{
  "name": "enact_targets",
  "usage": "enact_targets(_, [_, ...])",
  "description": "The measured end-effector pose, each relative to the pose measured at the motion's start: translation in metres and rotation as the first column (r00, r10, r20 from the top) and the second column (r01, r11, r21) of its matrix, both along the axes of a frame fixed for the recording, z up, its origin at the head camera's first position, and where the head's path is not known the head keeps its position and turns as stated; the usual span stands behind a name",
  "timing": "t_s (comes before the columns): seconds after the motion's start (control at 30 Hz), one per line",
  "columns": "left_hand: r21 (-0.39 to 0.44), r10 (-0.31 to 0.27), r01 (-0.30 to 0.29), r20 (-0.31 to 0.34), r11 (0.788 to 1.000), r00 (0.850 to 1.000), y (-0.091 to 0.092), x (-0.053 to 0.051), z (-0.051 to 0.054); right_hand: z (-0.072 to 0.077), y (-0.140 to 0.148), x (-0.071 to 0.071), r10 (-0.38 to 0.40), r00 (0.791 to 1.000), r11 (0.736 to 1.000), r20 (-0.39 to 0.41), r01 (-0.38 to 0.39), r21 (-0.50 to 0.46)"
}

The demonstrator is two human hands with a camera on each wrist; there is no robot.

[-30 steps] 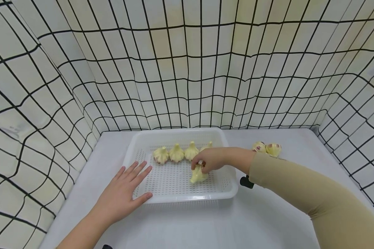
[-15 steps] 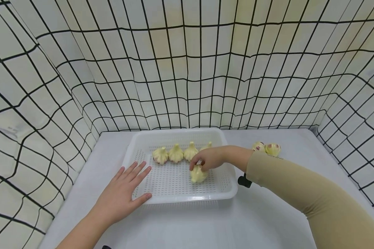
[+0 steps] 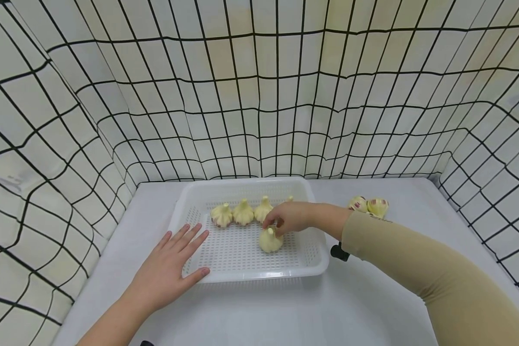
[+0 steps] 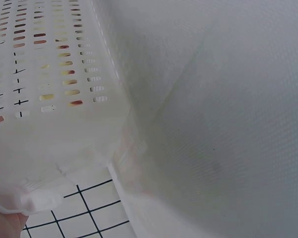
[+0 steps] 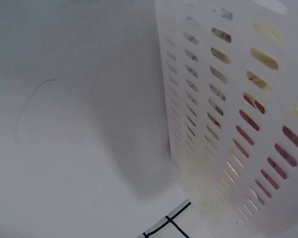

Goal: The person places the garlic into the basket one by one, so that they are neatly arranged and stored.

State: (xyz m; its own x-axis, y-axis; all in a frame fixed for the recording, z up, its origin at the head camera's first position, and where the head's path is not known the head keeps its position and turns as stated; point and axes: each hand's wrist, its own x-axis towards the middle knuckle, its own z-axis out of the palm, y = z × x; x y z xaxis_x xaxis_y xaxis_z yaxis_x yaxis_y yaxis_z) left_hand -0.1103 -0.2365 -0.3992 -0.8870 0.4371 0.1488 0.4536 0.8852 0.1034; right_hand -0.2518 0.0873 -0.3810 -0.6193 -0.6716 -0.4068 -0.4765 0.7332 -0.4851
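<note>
My right hand [image 3: 290,216] reaches into a white perforated plastic basket [image 3: 259,276] and holds a garlic bulb [image 3: 270,241] near its stem, with finger and thumb on either side. The bulb stands stem up in the front half. Behind it runs a row of garlic bulbs: one at the left [image 3: 222,215], one beside it [image 3: 243,213] and a third [image 3: 263,210]. Only the stem tip of a fourth bulb [image 3: 290,198] shows above my right hand. My left hand [image 3: 168,271] lies with spread fingers at the basket's left front corner, thumb along the rim.
Two more garlic bulbs, one streaked purple [image 3: 358,203] and one beside it [image 3: 378,207], lie on the white table [image 3: 372,298] to the right, beyond my forearm. A black grid netting [image 3: 259,96] over pale sheeting encloses the back and sides.
In my right hand, the garlic bulb has turned from stem toward me to stem up, and it has shifted slightly left. My left hand keeps its place on the basket.
</note>
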Motion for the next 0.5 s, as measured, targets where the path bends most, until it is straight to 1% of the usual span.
enact_targets(0.13, [0.005,-0.003,0.003,-0.014,1.000,1.000,0.0004,0.0002,-0.0005,0.0012,0.0011,0.0000,0.006,1.000,1.000,-0.023,-0.006,-0.012])
enact_targets(0.3, [0.008,-0.010,0.010,-0.032,1.000,0.999,0.0010,0.0002,-0.0009,0.0067,0.0024,-0.0002,0.017,0.998,0.999,-0.056,-0.020,-0.050])
enact_targets(0.5, [-0.001,-0.001,0.001,-0.010,1.000,1.000,0.0008,0.0001,0.0001,0.0095,0.0048,-0.0014,0.022,0.996,0.998,-0.082,-0.026,-0.056])
